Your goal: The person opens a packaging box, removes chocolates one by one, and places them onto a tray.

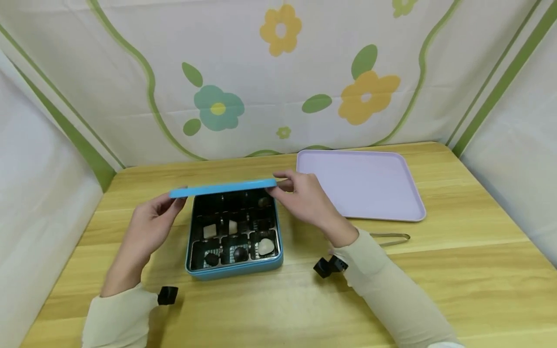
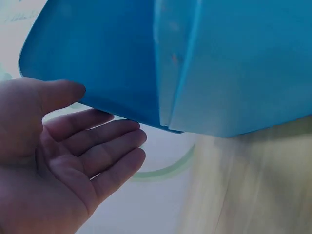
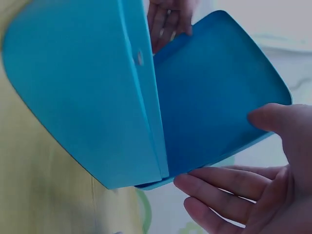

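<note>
I pinch the blue lid from both ends. My left grip is clamped on its 9 o'clock edge, thumb on the inner face and fingers behind; my right grip is clamped on its 3 o'clock edge in the same way. The lid is tilted above the 12 o'clock part of the tin, nearly edge-on to my head view; whether it touches the tin's far edge, I can't tell.

The tin sits upright on the wooden surface, between my wrists. In its 6 o'clock row lie two dark pieces, one per compartment, with a white piece toward 4 o'clock. The middle row holds two more white pieces; its right compartment and the far row are in shadow.

From the tin, a lilac tray lies flat at 2 o'clock and metal tongs at 3 o'clock, partly hidden by my right sleeve.
</note>
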`<state>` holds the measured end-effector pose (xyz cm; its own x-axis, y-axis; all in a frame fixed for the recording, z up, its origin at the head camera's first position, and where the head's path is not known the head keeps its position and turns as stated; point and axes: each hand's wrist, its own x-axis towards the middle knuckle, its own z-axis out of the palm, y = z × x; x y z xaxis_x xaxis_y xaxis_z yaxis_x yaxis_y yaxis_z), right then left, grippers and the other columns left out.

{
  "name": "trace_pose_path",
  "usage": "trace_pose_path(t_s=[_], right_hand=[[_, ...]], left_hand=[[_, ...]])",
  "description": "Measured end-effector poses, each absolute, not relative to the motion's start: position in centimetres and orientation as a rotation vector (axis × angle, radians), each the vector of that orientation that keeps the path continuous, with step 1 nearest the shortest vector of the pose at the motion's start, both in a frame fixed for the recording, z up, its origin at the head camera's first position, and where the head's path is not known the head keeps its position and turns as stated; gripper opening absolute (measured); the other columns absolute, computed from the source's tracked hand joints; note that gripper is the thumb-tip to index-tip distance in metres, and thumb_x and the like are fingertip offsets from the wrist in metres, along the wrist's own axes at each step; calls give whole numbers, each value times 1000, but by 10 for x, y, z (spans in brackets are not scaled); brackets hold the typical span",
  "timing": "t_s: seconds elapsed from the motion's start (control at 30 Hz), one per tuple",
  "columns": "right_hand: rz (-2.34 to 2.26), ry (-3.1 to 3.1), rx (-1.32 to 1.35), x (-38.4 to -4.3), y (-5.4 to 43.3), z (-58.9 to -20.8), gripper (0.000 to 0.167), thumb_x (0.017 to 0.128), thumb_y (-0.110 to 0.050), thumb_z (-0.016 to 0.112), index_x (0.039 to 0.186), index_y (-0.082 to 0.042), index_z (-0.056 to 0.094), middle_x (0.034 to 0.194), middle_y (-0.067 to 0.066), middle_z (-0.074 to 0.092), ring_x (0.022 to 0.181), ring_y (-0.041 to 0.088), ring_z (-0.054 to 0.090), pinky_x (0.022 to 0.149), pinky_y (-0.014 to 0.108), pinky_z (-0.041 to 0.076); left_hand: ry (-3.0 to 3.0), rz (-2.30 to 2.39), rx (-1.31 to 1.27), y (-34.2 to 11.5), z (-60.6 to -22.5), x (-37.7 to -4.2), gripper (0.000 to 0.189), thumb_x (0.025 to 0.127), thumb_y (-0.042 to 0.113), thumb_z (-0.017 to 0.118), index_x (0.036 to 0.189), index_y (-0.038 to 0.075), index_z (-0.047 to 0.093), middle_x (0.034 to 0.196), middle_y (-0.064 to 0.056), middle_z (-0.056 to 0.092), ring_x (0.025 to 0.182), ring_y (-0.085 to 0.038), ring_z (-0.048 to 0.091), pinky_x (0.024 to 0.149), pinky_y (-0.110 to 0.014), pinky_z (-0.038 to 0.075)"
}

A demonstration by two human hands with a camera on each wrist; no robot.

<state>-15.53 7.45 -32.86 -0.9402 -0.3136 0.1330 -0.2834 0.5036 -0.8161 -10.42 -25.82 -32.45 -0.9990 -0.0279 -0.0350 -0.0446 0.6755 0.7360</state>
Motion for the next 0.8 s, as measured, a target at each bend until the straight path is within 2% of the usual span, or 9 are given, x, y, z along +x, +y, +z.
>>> trace_pose_path(t_s=[0.07, 0.1, 0.13, 0.2, 0.23, 0.3, 0.5, 0.8], right_hand=[[-1470, 2684, -478, -161, 73, -330, 42, 105, -34, 68, 136, -7, 73, 121, 10, 82, 114, 25, 79, 97, 47, 63], [-1473, 2687, -465, -163, 73, -331, 40, 105, -35, 68, 132, -7, 75, 119, 9, 83, 112, 24, 79, 97, 46, 63], [-1473, 2697, -458, -166, 73, -332, 38, 105, -36, 68, 129, -8, 77, 117, 9, 83, 110, 23, 79, 96, 45, 63], [-1474, 2720, -459, -169, 72, -334, 36, 106, -37, 67, 125, -10, 80, 114, 7, 84, 107, 22, 80, 94, 44, 63], [-1474, 2732, -461, -170, 72, -334, 35, 106, -38, 67, 124, -11, 81, 113, 7, 84, 106, 21, 80, 94, 43, 63], [-1485, 2747, -461, -172, 71, -334, 34, 106, -38, 67, 123, -12, 82, 113, 6, 84, 105, 21, 80, 93, 43, 63], [-1527, 2767, -404, -176, 65, -336, 30, 106, -36, 68, 120, -12, 81, 112, 6, 83, 105, 22, 76, 96, 44, 61], [-1521, 2692, -353, -180, 60, -344, 24, 108, -23, 65, 126, -8, 70, 127, 10, 78, 120, 29, 74, 108, 48, 58]], left_hand=[[2856, 1237, -74, -257, -325, -109, 61, 113, 55, 46, 149, 10, 65, 133, -22, 71, 107, -27, 58, 77, -29, 45], [2849, 1235, -74, -257, -325, -112, 63, 112, 57, 45, 147, 9, 67, 132, -23, 71, 109, -32, 60, 79, -35, 49], [2837, 1236, -67, -257, -325, -114, 65, 112, 58, 44, 148, 9, 66, 140, -21, 70, 120, -36, 62, 87, -40, 53], [2822, 1242, -51, -257, -326, -119, 67, 112, 59, 43, 148, 7, 66, 141, -22, 71, 133, -43, 62, 99, -55, 55], [2810, 1247, -47, -258, -327, -121, 68, 112, 60, 43, 150, 7, 64, 148, -19, 67, 144, -44, 56, 107, -62, 52], [2791, 1258, -54, -259, -327, -126, 72, 111, 62, 42, 152, 7, 62, 148, -20, 66, 151, -47, 48, 117, -72, 42], [2721, 1288, -98, -264, -326, -141, 79, 108, 69, 40, 156, 8, 57, 151, -20, 64, 153, -46, 46, 121, -76, 35], [2671, 1363, -99, -267, -323, -150, 79, 108, 68, 43, 157, 8, 56, 148, -25, 65, 151, -45, 50, 123, -75, 32]])
